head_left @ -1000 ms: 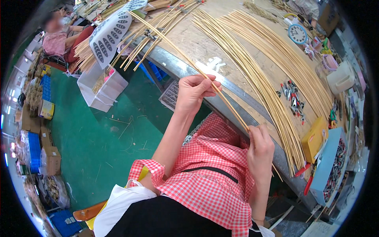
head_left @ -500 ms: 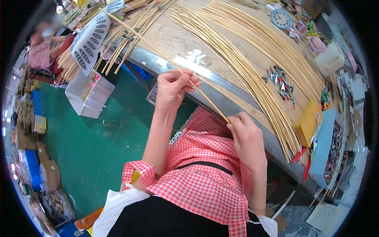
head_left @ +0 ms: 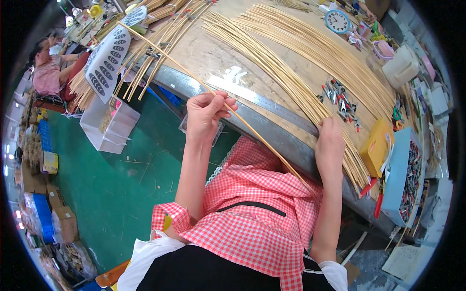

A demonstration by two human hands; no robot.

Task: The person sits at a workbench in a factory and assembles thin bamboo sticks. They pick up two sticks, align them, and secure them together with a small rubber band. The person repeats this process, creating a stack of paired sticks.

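So, your left hand [head_left: 208,111] is pinching one long, thin, tan stick [head_left: 262,139] between the thumb and a finger. The stick slants in front of you, from the far left, past the grey metal table edge [head_left: 170,80], down to the near right over your red-and-white checked apron [head_left: 252,223]. Its near end is hard to make out.

Your right hand [head_left: 331,145] is off that stick. It is on the right, by the near bunch of long tan sticks [head_left: 291,88] on the table. Its fingertips are hidden, so I can't tell if they are closed on anything.

Your stick looks very light and a bit springy, like wood or cane. It is so long that the far tip may wobble and swing if you hold it in just one spot. Hold it gently near its middle, and use your other hand close to the near end to keep it steady. It looks smooth, so it might roll in your fingers. Don't bend it hard, because something that thin could snap.

A flat silver metal ruler [head_left: 272,104] lies between your hands, on the table's near side.
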